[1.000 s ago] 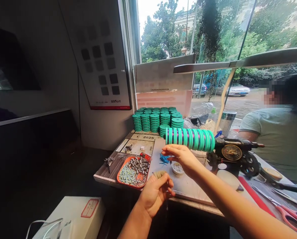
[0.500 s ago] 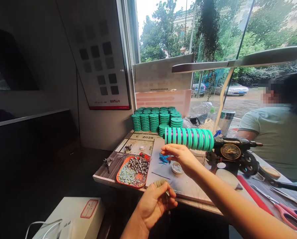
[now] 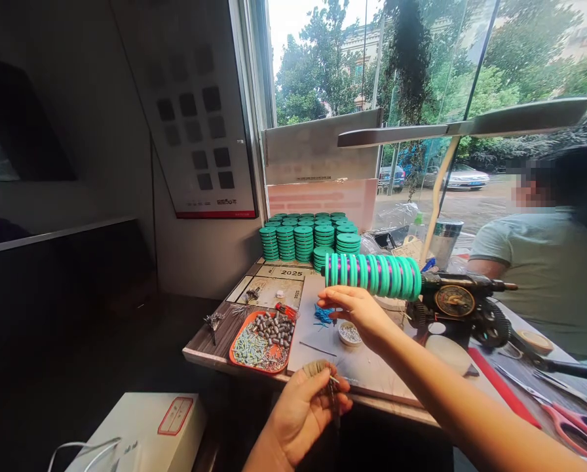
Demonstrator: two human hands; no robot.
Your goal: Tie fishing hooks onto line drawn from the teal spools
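A row of teal spools wound with purple line sits on the shaft of a hand-crank winder. My right hand reaches out just below the spools' left end, fingers apart and holding nothing I can see. My left hand hovers off the table's near edge, pinching a small tan bundle and a thin pin-like piece between its fingertips. An orange tray of grey weights and pale tubes lies left of both hands. A small white dish sits under my right hand.
Stacks of teal spools stand at the table's back. A person in a green shirt sits at the right. Red-handled scissors and tools lie far right. A lamp arm hangs overhead. A white box is on the floor.
My left hand has dropped lower and nearer to me, away from the table edge, still pinching the bundle. My right hand has stayed under the spools.
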